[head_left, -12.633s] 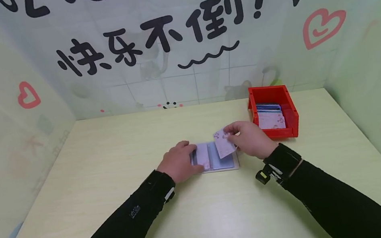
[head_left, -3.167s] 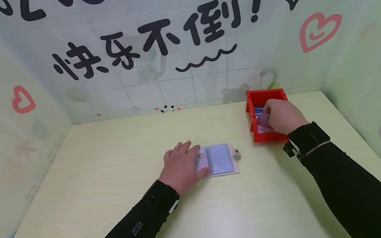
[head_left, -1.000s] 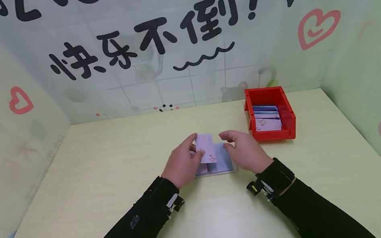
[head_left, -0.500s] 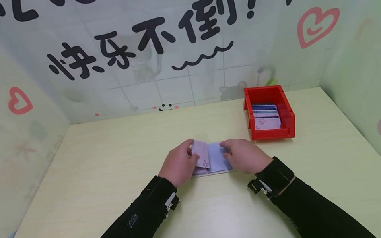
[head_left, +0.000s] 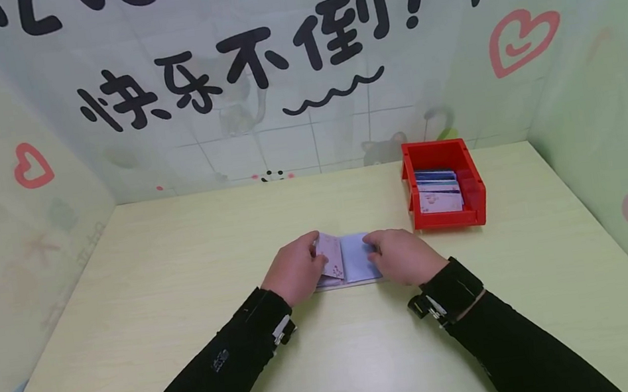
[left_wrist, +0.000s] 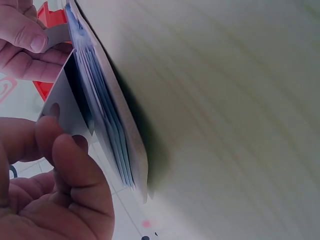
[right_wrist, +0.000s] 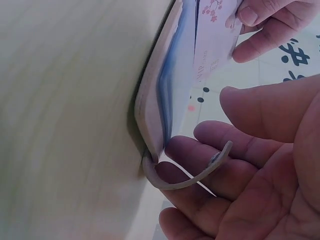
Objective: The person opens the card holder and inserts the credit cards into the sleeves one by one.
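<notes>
A small card holder lies opened out on the table, its clear sleeves stacked in several layers, as the left wrist view shows. My left hand pinches a pale pink card with a floral print by its left edge, tilted over the left page. In the right wrist view the card stands against the sleeves. My right hand is at the holder's right edge, fingers touching the edge and the snap strap. Its thumb stays apart from them.
A red bin stands at the back right of the table, with several cards stacked in it. The pale wood table ends at a printed backdrop behind and at both sides.
Earlier the right hand was in the red bin; it has come back to the holder. The card, raised over the middle a second ago in the left hand, has moved left and down over the left page.
</notes>
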`<state>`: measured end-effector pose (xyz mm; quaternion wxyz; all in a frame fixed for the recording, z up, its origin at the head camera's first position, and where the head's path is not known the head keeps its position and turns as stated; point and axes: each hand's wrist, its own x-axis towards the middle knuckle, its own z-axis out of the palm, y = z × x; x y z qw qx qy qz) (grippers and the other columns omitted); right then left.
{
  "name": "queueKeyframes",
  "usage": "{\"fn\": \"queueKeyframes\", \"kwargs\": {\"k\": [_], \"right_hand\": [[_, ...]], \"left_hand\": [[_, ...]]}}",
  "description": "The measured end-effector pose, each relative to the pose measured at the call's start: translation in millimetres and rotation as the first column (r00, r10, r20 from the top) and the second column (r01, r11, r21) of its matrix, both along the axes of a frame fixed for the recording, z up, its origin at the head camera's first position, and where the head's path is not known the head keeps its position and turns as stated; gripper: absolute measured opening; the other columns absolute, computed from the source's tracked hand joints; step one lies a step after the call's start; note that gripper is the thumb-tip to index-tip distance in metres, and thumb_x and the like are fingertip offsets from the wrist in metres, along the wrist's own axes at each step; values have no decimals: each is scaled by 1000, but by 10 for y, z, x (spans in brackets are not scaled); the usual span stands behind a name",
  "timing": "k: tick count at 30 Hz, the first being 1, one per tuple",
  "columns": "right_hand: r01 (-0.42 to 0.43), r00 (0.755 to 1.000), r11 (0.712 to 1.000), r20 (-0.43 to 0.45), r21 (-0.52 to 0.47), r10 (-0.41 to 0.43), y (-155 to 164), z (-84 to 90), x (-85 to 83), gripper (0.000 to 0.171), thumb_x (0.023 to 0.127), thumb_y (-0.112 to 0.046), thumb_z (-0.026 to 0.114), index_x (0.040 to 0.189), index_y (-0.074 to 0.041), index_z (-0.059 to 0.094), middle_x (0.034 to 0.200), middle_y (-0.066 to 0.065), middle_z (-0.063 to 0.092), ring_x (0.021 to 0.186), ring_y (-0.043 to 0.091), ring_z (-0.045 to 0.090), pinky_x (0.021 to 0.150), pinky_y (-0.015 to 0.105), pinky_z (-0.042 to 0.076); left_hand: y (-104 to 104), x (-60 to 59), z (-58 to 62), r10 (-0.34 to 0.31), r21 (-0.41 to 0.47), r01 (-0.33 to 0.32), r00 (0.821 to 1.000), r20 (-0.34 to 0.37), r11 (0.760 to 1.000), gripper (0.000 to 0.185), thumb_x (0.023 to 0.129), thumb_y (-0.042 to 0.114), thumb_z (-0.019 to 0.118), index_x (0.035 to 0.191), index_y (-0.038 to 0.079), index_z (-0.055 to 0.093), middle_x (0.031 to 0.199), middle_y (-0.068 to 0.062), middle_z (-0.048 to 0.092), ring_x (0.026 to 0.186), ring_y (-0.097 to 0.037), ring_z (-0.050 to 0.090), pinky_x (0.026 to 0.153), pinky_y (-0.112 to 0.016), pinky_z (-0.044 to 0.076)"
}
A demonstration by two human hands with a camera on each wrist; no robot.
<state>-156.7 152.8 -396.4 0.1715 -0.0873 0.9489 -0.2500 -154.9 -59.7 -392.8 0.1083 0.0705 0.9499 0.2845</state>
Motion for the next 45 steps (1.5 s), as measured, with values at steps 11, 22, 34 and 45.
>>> {"fn": "queueKeyframes", "kwargs": {"k": [11,22,34,45], "right_hand": [[-2,1000,1000,-12,4,2,-4,-35,-7,56,101,-22,71,153,-8,56,148,11,63,130,30,62,115,53,49],[-6,1000,1000,-21,6,6,-7,-20,2,55,101,-22,71,152,-8,56,148,11,63,129,30,62,115,53,49],[-11,1000,1000,-15,17,11,-11,-1,14,56,101,-21,72,153,-8,55,150,11,62,133,32,61,115,53,48],[-14,1000,999,-23,29,14,-19,-11,10,56,101,-23,71,153,-8,55,150,11,62,131,31,62,115,52,49]], "left_hand": [[9,-7,-29,-7,-8,7,1000,8,1000,55,107,19,61,158,5,47,135,-12,69,102,-21,63,99,-39,54],[12,0,-26,-17,-14,17,1000,10,1000,55,106,18,62,157,5,47,133,-11,69,100,-20,63,96,-36,54],[44,-1,-33,-32,-29,33,999,14,999,55,106,20,64,157,6,49,126,-9,70,96,-20,62,90,-34,52],[94,-18,-63,-22,-45,22,1000,-5,999,54,105,23,65,155,7,52,128,-8,71,98,-21,63,100,-37,53]]}}
